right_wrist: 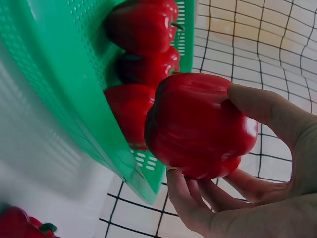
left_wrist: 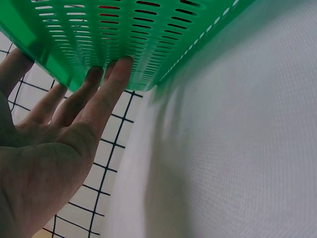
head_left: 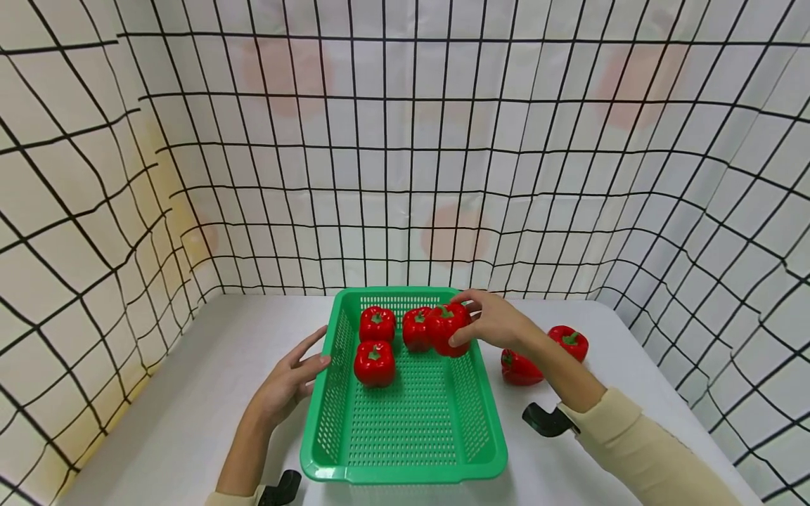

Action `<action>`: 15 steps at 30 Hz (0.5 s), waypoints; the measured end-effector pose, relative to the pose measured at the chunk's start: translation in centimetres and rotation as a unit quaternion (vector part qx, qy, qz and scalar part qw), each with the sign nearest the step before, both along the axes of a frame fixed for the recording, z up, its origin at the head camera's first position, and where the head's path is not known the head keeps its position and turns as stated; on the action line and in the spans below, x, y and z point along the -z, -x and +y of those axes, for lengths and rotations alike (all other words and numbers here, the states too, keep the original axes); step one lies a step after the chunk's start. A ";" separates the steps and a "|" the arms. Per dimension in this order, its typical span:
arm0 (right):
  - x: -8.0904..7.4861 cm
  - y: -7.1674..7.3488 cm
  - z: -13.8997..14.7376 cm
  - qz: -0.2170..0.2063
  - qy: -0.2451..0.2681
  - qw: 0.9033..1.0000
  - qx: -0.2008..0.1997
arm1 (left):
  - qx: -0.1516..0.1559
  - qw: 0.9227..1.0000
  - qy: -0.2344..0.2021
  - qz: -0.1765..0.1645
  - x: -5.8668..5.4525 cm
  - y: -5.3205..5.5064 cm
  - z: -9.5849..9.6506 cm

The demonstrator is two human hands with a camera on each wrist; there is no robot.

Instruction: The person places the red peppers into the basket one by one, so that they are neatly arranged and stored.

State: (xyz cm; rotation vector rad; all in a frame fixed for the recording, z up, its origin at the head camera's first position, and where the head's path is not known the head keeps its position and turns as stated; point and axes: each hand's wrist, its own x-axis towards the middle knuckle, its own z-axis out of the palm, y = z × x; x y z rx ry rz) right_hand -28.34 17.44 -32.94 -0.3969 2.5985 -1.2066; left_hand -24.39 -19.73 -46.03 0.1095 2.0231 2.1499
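My right hand (head_left: 501, 325) grips a red bell pepper (head_left: 448, 329) over the far right part of a green plastic basket (head_left: 405, 474). In the right wrist view, the thumb lies on one side of this bell pepper (right_wrist: 200, 126) and the fingers on the other. Three more red bell peppers stand inside the basket: one at the far left (head_left: 377, 325), one nearer me (head_left: 375, 364), and one beside the held one (head_left: 415, 330). At the basket's left wall is my left hand (head_left: 286, 383). Its fairly straight fingers touch the perforated outer side in the left wrist view.
Two red bell peppers lie on the white table (head_left: 183, 393) to the right of the basket, one upright (head_left: 569, 342) and one on its side (head_left: 520, 369), partly behind my right forearm. Black wire grid (head_left: 405, 169) walls off the back and both sides.
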 end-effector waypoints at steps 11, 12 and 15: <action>2.1 0.6 -1.4 -0.013 0.027 0.999 -0.013 | 0.001 1.000 -0.001 0.003 -0.1 -0.1 -0.1; 2.3 0.6 -1.5 -0.011 0.023 1.000 -0.012 | 0.002 1.000 0.000 0.003 -0.1 -0.1 -0.1; 2.7 0.6 -1.8 -0.004 0.012 1.000 -0.022 | 0.001 1.000 0.000 0.002 0.0 -0.1 -0.1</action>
